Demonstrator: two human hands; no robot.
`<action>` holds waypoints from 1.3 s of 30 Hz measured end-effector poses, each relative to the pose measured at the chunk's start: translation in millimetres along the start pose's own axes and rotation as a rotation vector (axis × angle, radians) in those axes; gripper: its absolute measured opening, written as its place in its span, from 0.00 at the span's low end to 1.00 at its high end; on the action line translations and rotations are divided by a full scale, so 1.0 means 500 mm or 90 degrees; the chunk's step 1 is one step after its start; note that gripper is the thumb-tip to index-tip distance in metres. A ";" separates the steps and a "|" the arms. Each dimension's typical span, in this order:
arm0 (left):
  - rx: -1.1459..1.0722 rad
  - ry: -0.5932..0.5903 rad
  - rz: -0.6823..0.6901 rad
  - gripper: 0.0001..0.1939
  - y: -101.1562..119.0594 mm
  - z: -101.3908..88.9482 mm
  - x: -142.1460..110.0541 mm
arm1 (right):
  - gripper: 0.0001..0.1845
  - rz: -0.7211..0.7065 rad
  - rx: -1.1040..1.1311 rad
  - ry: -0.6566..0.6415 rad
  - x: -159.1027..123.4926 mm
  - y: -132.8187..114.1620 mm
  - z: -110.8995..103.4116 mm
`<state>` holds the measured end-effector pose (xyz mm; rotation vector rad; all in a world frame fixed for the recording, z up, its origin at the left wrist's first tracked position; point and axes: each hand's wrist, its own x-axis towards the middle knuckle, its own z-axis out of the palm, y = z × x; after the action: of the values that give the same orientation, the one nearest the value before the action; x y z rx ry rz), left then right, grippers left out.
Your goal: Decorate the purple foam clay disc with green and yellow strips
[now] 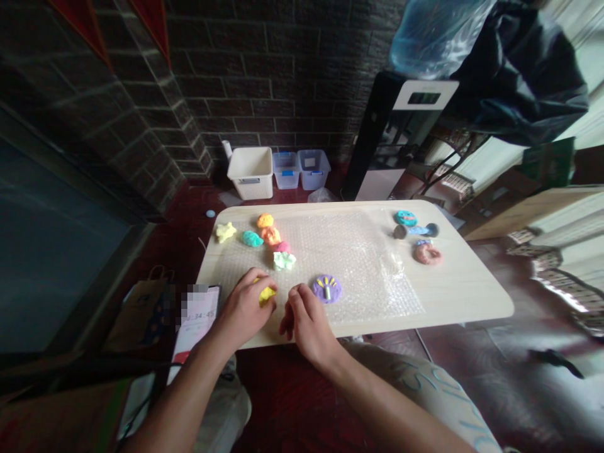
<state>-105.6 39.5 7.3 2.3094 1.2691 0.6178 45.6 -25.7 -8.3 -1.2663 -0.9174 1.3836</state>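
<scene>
My left hand [244, 309] has its fingers curled around a lump of yellow modelling clay [265, 294] at the front left of the table. To its right, my right hand [310, 322] is closed, thumb and fingers pressed together; whatever they pinch, if anything, is hidden. Just beyond the right hand lies a flat purple clay disc [334, 290] with yellow strips fanned out and a pale short piece on it. Farther back sit lumps of pale green clay [284, 261], pink clay [283, 246], orange clay [270, 236], yellow-orange clay [265, 220] and teal clay [252, 239].
Bubble wrap [349, 245] covers much of the wooden table [467, 283]. Pale yellow clay [225, 232] lies at the left. A teal round piece [406, 218], a dumbbell-shaped tool [418, 231] and a pinkish ring [428, 254] sit right. A phone [195, 321] is beside the left forearm.
</scene>
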 end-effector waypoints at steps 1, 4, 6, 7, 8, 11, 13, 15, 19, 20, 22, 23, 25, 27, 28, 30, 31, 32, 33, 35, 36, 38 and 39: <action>0.002 0.005 0.005 0.10 -0.002 0.005 0.002 | 0.21 -0.008 -0.010 -0.012 -0.002 0.002 0.001; 0.024 0.015 0.018 0.09 -0.006 0.015 0.007 | 0.25 -0.039 -0.066 -0.037 -0.005 0.002 0.000; 0.051 0.031 0.012 0.11 -0.006 0.015 0.009 | 0.28 -0.054 -0.112 -0.040 -0.005 -0.002 -0.003; 0.060 0.048 0.004 0.13 -0.005 0.012 0.010 | 0.29 -0.057 -0.130 -0.037 -0.005 -0.005 -0.006; 0.061 0.067 -0.002 0.14 -0.003 0.008 0.010 | 0.29 -0.058 -0.136 -0.036 -0.005 -0.009 -0.008; 0.003 0.124 -0.009 0.13 0.007 -0.009 0.006 | 0.28 -0.060 -0.082 -0.031 -0.002 -0.017 -0.016; -0.049 0.136 -0.019 0.09 0.017 -0.021 0.000 | 0.26 -0.062 -0.029 -0.021 0.001 -0.021 -0.021; -0.102 0.121 -0.044 0.08 0.026 -0.028 -0.007 | 0.25 -0.061 0.000 -0.009 0.005 -0.023 -0.025; -0.183 0.083 -0.090 0.09 0.038 -0.028 -0.018 | 0.23 -0.050 0.023 0.000 0.009 -0.023 -0.030; -0.194 0.078 -0.096 0.09 0.039 -0.025 -0.019 | 0.23 -0.047 0.023 -0.002 0.010 -0.024 -0.030; -0.240 0.062 -0.116 0.10 0.040 -0.019 -0.018 | 0.23 -0.043 0.016 -0.007 0.011 -0.026 -0.031; -0.282 0.047 -0.130 0.11 0.040 -0.017 -0.016 | 0.23 -0.043 0.011 -0.008 0.011 -0.027 -0.032; -0.381 0.010 -0.171 0.12 0.042 -0.013 -0.012 | 0.23 -0.054 -0.004 -0.004 0.013 -0.029 -0.036; -0.457 -0.024 -0.211 0.14 0.045 -0.013 -0.008 | 0.21 -0.101 -0.051 0.017 0.015 -0.029 -0.043; -0.479 -0.039 -0.228 0.15 0.047 -0.013 -0.006 | 0.19 -0.142 -0.090 0.032 0.016 -0.029 -0.047; -0.514 -0.065 -0.256 0.15 0.048 -0.014 -0.006 | 0.15 -0.238 -0.176 0.056 0.017 -0.028 -0.056; -0.537 -0.079 -0.267 0.16 0.048 -0.014 -0.007 | 0.13 -0.283 -0.212 0.062 0.016 -0.028 -0.059; -0.565 -0.092 -0.279 0.15 0.047 -0.014 -0.009 | 0.11 -0.322 -0.237 0.063 0.016 -0.027 -0.061; -0.596 -0.105 -0.291 0.15 0.046 -0.014 -0.011 | 0.10 -0.353 -0.252 0.060 0.015 -0.026 -0.063; -0.649 -0.117 -0.311 0.15 0.043 -0.013 -0.014 | 0.08 -0.404 -0.263 0.051 0.014 -0.025 -0.063; -0.666 -0.118 -0.318 0.15 0.042 -0.013 -0.016 | 0.07 -0.423 -0.263 0.047 0.013 -0.025 -0.061; -0.672 -0.106 -0.322 0.14 0.042 -0.014 -0.016 | 0.08 -0.443 -0.257 0.034 0.011 -0.025 -0.057; -0.665 -0.095 -0.321 0.14 0.042 -0.015 -0.016 | 0.09 -0.444 -0.252 0.025 0.011 -0.026 -0.054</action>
<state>-99.7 23.7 23.7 1.1140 1.0225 0.6775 74.9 -20.3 -1.5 -1.0863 -1.4781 0.6436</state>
